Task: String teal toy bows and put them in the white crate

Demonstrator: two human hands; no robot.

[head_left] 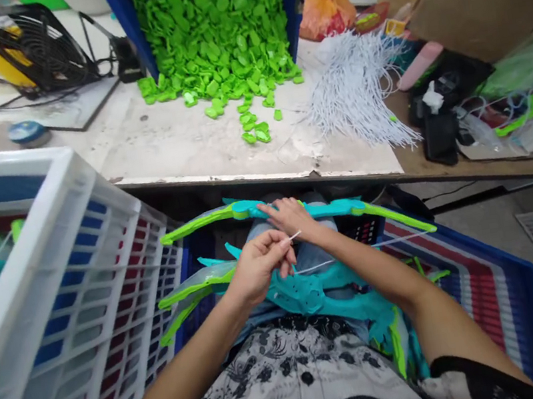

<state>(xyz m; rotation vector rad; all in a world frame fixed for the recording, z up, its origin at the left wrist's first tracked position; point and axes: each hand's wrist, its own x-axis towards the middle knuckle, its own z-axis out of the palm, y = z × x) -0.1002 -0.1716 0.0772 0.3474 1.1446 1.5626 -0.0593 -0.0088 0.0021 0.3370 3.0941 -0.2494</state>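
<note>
My left hand pinches the end of a white string between thumb and fingertips. The string runs off to the right, to the tip of a toy bow with a teal middle and lime-green limbs. Over the bow's teal middle lies my right hand, gripping it, its fingers pointing left; their undersides are hidden. Below my hands, across my lap, are more teal and green bow parts, partly covered by my arms.
On the table, a blue bin spills small green plastic pieces. A bundle of white strings lies right of it. A black fan stands at the left. White and blue crates flank me.
</note>
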